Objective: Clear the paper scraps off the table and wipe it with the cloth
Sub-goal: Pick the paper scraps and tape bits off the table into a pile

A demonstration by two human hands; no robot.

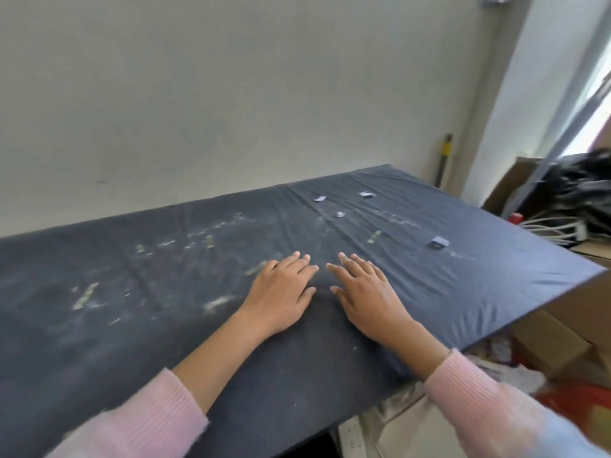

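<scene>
The left hand (281, 292) and right hand (367, 299) rest flat, fingers spread, on the dark fabric-covered table (99, 342). The small pale paper scraps (340, 214) lie beyond them, far right; the right hand is nearer.

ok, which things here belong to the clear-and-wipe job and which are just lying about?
Job: scraps, table, left hand and right hand, both flat on it. No separate wiping cloth in view.
Lying about: boxes, cables, pole, all beyond the table's right end.
</scene>
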